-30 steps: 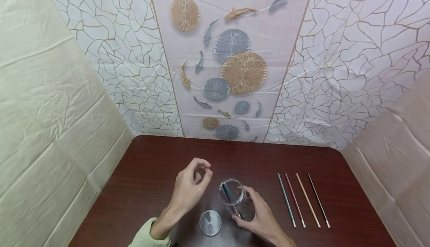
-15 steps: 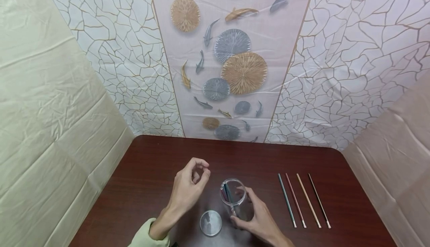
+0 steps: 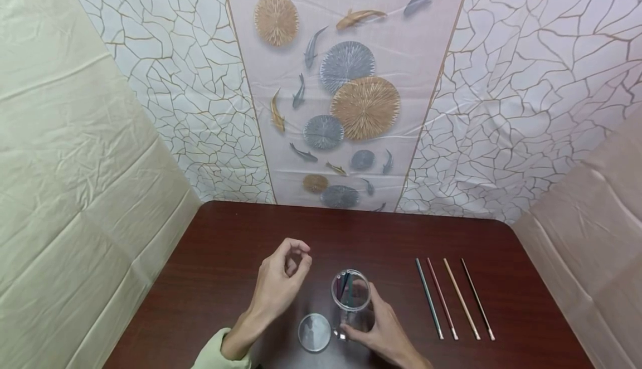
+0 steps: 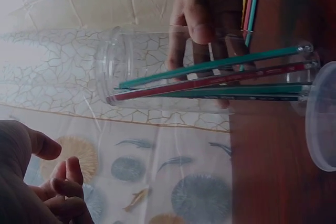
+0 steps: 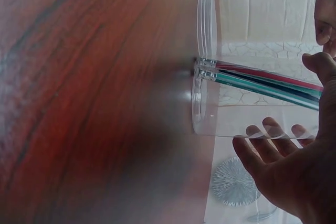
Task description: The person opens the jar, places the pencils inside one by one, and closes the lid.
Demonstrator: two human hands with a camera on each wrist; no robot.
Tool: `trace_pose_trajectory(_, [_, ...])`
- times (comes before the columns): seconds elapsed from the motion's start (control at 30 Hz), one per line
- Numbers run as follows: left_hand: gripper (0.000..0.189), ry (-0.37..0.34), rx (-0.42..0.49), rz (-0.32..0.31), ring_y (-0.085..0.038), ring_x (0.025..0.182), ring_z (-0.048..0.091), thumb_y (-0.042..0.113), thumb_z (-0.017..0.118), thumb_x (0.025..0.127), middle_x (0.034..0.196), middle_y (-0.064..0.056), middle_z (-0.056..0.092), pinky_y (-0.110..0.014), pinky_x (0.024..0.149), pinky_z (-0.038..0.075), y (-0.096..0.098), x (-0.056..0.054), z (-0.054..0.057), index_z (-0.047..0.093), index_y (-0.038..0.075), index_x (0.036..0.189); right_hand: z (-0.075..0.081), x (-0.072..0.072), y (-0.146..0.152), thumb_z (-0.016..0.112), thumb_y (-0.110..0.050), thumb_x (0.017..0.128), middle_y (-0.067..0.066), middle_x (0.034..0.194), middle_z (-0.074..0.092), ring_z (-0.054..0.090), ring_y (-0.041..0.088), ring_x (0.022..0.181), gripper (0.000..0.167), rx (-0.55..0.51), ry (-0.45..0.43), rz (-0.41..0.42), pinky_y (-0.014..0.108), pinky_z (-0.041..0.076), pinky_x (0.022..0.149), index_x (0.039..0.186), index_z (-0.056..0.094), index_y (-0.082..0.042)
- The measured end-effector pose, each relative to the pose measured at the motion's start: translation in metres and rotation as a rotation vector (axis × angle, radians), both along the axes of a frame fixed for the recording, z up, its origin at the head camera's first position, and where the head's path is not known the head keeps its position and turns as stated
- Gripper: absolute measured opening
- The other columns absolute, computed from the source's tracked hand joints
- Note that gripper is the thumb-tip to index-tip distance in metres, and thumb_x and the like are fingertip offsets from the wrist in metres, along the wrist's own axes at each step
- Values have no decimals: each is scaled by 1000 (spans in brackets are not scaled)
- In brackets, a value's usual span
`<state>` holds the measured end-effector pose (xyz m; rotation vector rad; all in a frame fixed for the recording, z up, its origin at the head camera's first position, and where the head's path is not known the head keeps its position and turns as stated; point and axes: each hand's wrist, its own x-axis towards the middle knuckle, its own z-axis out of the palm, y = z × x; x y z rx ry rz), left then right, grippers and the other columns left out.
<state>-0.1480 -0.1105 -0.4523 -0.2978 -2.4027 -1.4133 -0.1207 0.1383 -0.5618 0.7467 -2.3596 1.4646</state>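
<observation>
My right hand [image 3: 385, 331] grips a clear plastic jar [image 3: 360, 320] round its side, thumb on the near side. Uncapped, the jar stands nearly upright at the table's front, with several pencils [image 3: 344, 284] leaning inside it. In the left wrist view, green, red and dark pencils [image 4: 210, 80] show through the wall, metal ends down. My left hand [image 3: 277, 282] hovers left of the jar, fingers loosely curled, holding nothing. Between the hands, a round clear lid [image 3: 314, 333] lies flat on the table close to the jar's base. Whether the base touches the table is hard to tell.
Several pencils lie side by side to the right: a blue-green pencil [image 3: 428, 299], a red pencil [image 3: 442, 299], a yellowish pencil [image 3: 461, 299] and a black pencil [image 3: 477, 299]. The dark wooden table [image 3: 241, 229] ends at a patterned cloth [image 3: 351, 185] behind.
The jar has tipped more upright, its mouth shifting slightly right, and the pencils inside have shifted right with it. My left hand has drifted slightly left.
</observation>
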Motion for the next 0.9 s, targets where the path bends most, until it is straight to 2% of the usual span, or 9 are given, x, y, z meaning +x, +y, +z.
trace_pose_trajectory(0.13, [18, 3, 0, -38, -6, 64, 52, 15, 76, 97, 74, 12, 57, -24, 59, 43, 0, -2, -7, 70, 28, 108, -2, 2, 0, 98, -22, 75, 5, 129, 71, 70, 28, 115, 90, 12, -18, -19, 51, 59, 92, 150, 49, -13])
trace_pose_trajectory(0.23, [16, 33, 5, -100, -7, 71, 59, 15, 75, 99, 85, 14, 66, -26, 63, 49, 0, -4, -14, 71, 22, 112, -2, 4, 1, 99, -26, 75, 7, 132, 70, 69, 32, 118, 94, 5, -52, -13, 54, 58, 94, 153, 46, -14])
trace_pose_trajectory(0.37, [19, 96, -2, -203, -10, 94, 68, 15, 72, 102, 109, 11, 73, -35, 80, 56, -1, -8, -24, 70, 18, 121, -1, 6, 6, 101, -28, 72, 4, 133, 69, 68, 27, 119, 99, 1, -54, -23, 48, 58, 96, 154, 46, -18])
trace_pose_trajectory(0.53, [30, 151, -68, -300, -18, 124, 65, 20, 64, 107, 133, 5, 70, -44, 102, 52, -1, -11, -37, 66, 15, 136, 5, 4, 18, 101, -22, 70, 8, 139, 65, 66, 25, 120, 106, -47, 32, 3, 44, 56, 98, 157, 43, -11])
trace_pose_trajectory(0.63, [37, 154, -96, -347, -21, 136, 59, 22, 61, 108, 143, 3, 66, -50, 109, 48, 0, -11, -43, 62, 14, 144, 8, 0, 25, 94, -24, 79, 15, 142, 62, 63, 26, 124, 98, -111, 102, 44, 38, 52, 101, 158, 41, -3])
trace_pose_trajectory(0.73, [43, 157, -110, -394, -23, 140, 56, 20, 59, 108, 149, 2, 62, -53, 110, 46, 2, -11, -48, 57, 15, 150, 12, -5, 33, 82, -23, 91, 22, 140, 61, 60, 29, 128, 81, -168, 172, 66, 33, 49, 103, 156, 41, 3])
trace_pose_trajectory(0.8, [47, 155, -116, -419, -23, 141, 54, 18, 60, 106, 152, 2, 60, -54, 111, 44, 3, -11, -52, 54, 15, 153, 15, -8, 37, 72, -16, 96, 24, 140, 61, 59, 31, 129, 69, -188, 200, 60, 32, 47, 104, 155, 42, 4])
trace_pose_trajectory(0.9, [53, 152, -127, -454, -23, 143, 52, 17, 62, 104, 154, 1, 57, -56, 110, 44, 5, -10, -57, 50, 15, 155, 20, -12, 46, 62, -1, 96, 22, 139, 62, 60, 28, 127, 61, -186, 194, 7, 28, 46, 105, 154, 44, 4])
